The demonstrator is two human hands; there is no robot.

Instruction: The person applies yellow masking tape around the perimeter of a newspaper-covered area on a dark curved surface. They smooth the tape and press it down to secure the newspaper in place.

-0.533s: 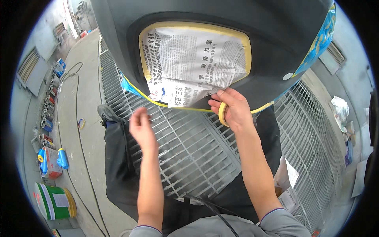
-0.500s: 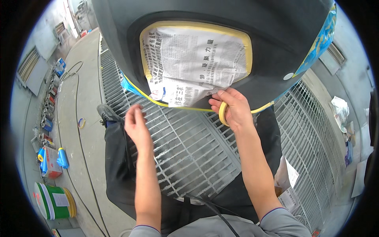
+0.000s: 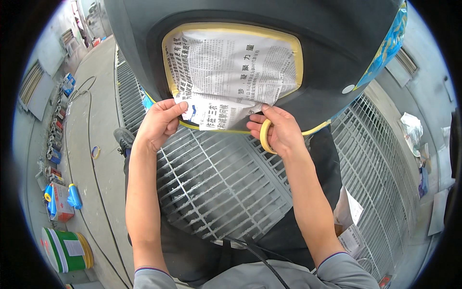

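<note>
A sheet of newspaper covers a recess in a dark grey car body panel, edged by yellow masking tape at the top and sides. The sheet's lower flap is loose and overhangs the panel's lower edge. My left hand pinches the flap's lower left corner between thumb and fingers. At its right side my right hand grips the newspaper's edge with thumb and fingertips. A roll of yellow masking tape hangs around fingers of that same hand.
Metal floor grating lies below the panel. Blue film is taped along the panel's right edge. Paint cans, a green and white bucket and a blue film roll stand at left. A hose runs along the floor there. Scrap paper lies at right.
My left hand has moved up and left, from free air onto the newspaper's lower left corner. My right hand keeps its hold on the right side. The view has shifted slightly.
</note>
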